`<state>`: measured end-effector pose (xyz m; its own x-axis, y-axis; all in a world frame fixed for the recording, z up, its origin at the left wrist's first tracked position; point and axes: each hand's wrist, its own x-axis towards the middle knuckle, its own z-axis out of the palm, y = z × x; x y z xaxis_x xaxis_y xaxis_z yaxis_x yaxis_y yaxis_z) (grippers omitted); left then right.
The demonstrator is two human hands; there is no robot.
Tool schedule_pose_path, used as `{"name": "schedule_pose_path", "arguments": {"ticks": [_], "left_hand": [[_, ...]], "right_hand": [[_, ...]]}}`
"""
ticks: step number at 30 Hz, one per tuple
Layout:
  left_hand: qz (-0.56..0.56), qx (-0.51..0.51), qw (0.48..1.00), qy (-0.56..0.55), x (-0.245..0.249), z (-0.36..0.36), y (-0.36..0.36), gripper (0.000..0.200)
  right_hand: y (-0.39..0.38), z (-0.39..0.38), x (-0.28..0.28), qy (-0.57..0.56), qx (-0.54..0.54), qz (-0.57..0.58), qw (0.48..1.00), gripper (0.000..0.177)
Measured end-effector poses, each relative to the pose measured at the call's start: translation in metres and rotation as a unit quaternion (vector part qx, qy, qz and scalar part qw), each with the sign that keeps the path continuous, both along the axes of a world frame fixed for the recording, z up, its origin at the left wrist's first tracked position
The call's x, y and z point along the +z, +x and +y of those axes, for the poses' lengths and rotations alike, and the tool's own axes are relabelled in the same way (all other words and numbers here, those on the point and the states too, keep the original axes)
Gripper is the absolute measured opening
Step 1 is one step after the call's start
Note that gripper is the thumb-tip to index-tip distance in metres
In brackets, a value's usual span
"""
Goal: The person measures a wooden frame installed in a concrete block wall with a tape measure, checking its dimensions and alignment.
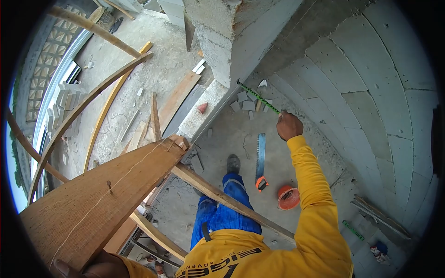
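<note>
My right hand (289,126) is closed round a tape measure, whose case is hidden in the fingers. Its green blade (259,97) reaches out to the lower corner of the grey block wall end (227,51). At the lower left, my left hand (95,268) is partly cut off by the view's edge. Its thumb lies against the edge of a wide wooden plank (106,190), with the fingers wrapped beneath. A nail and a pale wavy line show on the plank. A handsaw (261,160) with an orange-black handle lies on the floor between my legs and right arm.
An orange bucket (288,198) stands on the floor by my right arm. A wooden pole (232,204) crosses in front of my legs. Block walls (371,92) rise on the right. Block offcuts (249,105) and a green spirit level (353,230) lie on the floor.
</note>
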<state>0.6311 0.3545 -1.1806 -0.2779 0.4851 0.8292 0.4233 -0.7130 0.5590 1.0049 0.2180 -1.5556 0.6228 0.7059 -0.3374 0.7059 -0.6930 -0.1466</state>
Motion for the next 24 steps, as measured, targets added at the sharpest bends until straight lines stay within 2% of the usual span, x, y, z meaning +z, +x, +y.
{"name": "schedule_pose_path", "arguments": {"ticks": [5, 14, 17, 20, 23, 24], "left_hand": [[-0.003, -0.001, 1.000, -0.002, 0.001, 0.001, 0.001, 0.076], [0.064, 0.004, 0.998, -0.021, -0.006, -0.001, -0.029, 0.051], [0.014, 0.006, 0.999, -0.044, -0.005, -0.006, -0.014, 0.038], [0.049, 0.076, 0.996, 0.017, -0.009, -0.003, -0.021, 0.034], [0.145, 0.188, 0.967, 0.097, -0.013, 0.001, -0.033, 0.037], [0.138, 0.184, 0.968, 0.101, -0.015, 0.003, -0.036, 0.037]], "right_hand": [[-0.003, -0.001, -0.008, 0.012, -0.005, -0.009, 1.000, 0.024], [-0.013, -0.001, -0.015, 0.008, -0.005, -0.023, 1.000, 0.024], [-0.019, -0.003, -0.018, 0.024, -0.018, -0.014, 0.999, 0.024], [-0.024, -0.001, -0.016, 0.021, -0.023, -0.016, 0.999, 0.024], [-0.024, 0.000, -0.017, 0.013, -0.026, -0.017, 0.999, 0.025], [-0.024, -0.001, -0.018, 0.011, -0.028, -0.017, 0.999, 0.025]]}}
